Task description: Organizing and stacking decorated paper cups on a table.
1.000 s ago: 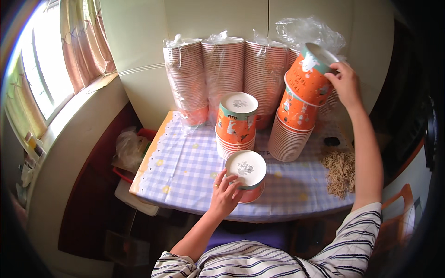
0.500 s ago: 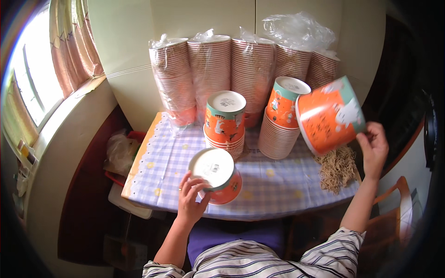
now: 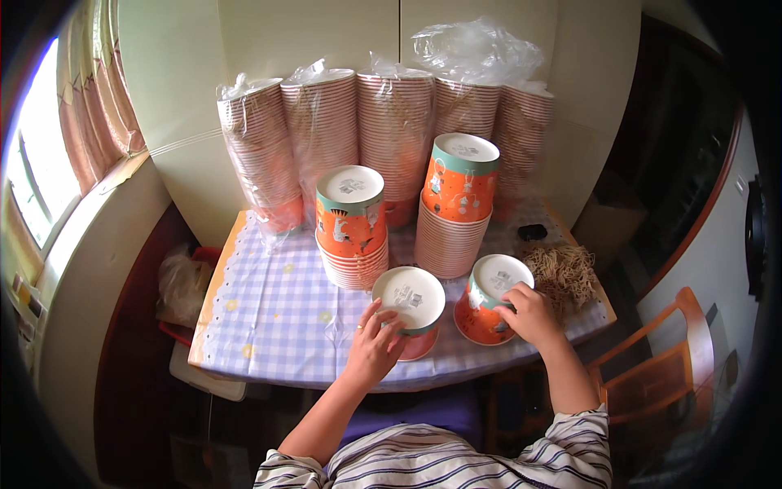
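Seemingly for steadiness, I have the left tub (image 3: 411,301) and right tub (image 3: 489,303) rim-down on the counter (image 3: 277,350), left fingers (image 3: 381,322) half-curled at one base, grip unclear, right fingers (image 3: 520,300) pinching the other's edge.

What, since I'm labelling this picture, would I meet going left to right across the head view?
Window, curtain, plastic bag, leftmost bagged cup stack, shorter unbagged cup stack, front left upturned cup, front right upturned cup, tangled tan strands, wooden chair.

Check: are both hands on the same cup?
No: the left hand is on one upturned cup, the right hand on a second cup.
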The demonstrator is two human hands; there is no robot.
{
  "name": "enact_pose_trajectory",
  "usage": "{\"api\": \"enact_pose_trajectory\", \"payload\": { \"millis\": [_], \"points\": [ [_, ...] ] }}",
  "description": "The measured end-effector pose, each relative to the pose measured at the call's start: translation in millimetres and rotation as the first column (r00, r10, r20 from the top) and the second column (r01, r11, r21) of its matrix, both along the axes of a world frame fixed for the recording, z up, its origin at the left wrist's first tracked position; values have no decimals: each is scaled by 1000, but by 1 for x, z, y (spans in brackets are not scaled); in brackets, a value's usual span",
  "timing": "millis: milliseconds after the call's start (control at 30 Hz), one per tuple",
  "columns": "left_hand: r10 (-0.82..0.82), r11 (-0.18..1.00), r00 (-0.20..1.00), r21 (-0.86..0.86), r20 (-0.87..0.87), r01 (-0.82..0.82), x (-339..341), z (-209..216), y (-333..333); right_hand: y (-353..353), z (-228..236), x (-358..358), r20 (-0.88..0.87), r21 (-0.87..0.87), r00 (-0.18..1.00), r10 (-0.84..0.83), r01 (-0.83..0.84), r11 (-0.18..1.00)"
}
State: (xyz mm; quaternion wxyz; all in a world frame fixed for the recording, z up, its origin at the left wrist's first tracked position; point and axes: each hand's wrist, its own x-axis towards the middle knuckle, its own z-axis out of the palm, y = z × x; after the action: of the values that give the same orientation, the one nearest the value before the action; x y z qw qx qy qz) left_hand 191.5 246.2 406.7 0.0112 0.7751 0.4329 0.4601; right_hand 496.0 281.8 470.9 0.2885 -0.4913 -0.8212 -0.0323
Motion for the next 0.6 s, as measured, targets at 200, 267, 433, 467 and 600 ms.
{"api": "enact_pose_trajectory", "payload": {
  "millis": [200,267,433,467,600],
  "points": [
    [32,999,998,-3,59,-32,-9,9,-10,24,41,-1,-240,63,970,-25,41,997],
    [58,998,993,-20,104,-56,-16,17,-9,42,59,-3,-353,58,935,-29,53,997],
    [-107,951,836,-190,539,245,-14,63,31,136,63,24,-747,-351,631,-209,-108,930],
    [-88,854,641,-273,763,443,-6,80,42,152,63,21,-774,-483,526,-353,-130,866],
    [104,682,538,-454,836,573,15,100,123,215,32,10,-733,-672,298,-612,-178,719]
  ]
}}
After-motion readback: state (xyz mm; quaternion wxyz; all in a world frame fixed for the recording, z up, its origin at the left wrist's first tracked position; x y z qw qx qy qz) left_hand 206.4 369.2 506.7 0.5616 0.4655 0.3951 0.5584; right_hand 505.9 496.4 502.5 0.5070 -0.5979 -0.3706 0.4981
